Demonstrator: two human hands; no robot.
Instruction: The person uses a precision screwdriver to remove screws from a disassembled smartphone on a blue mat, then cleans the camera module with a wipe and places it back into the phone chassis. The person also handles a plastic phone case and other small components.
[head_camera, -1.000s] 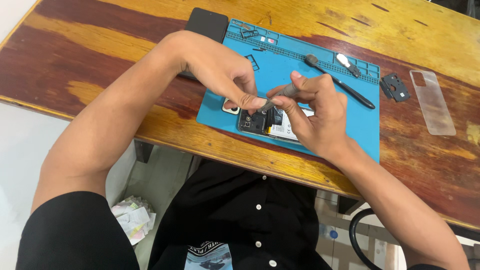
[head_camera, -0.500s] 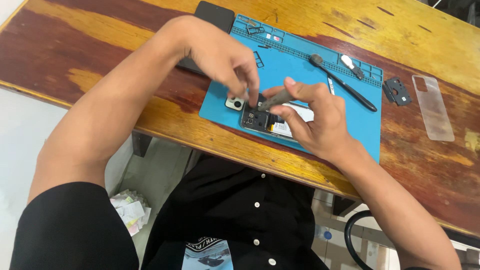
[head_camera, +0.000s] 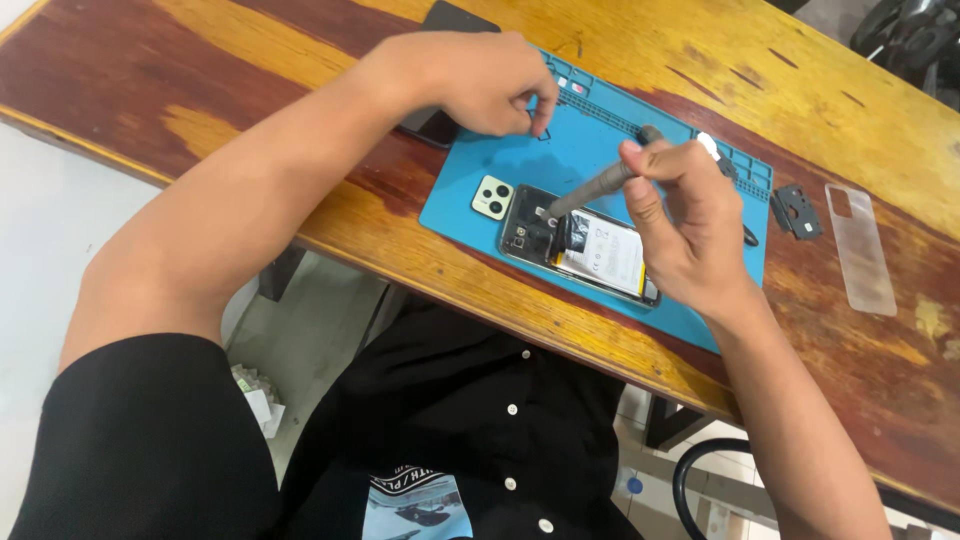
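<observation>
Gripping a grey screwdriver (head_camera: 592, 187), the right hand (head_camera: 682, 228) comes in from five o'clock, forearm angled up across the table edge, fingers and thumb pinched tight round the upper shaft. The tool slants down toward eight o'clock and its tip sits on the upper innards of the opened phone (head_camera: 580, 247). That phone lies back-off on the blue work mat (head_camera: 520, 180), near the mat's front edge, its white battery showing.

Over at eleven o'clock of the phone, the left hand (head_camera: 470, 80) hovers above the mat's far-left corner, wrist bent, knuckles up, fingers curled with fingertips pinched together; whether anything small sits between them, I cannot tell. Both hands are well apart.

Counting now: one opened phone, one screwdriver in hand, one square camera cover (head_camera: 492, 196) just at nine o'clock of the phone, one dark phone (head_camera: 440, 70) mostly hidden under the left hand, one small black bracket (head_camera: 797, 211) off the mat at three o'clock, and one clear case (head_camera: 860, 248) beyond it on the wooden table (head_camera: 200, 60).
</observation>
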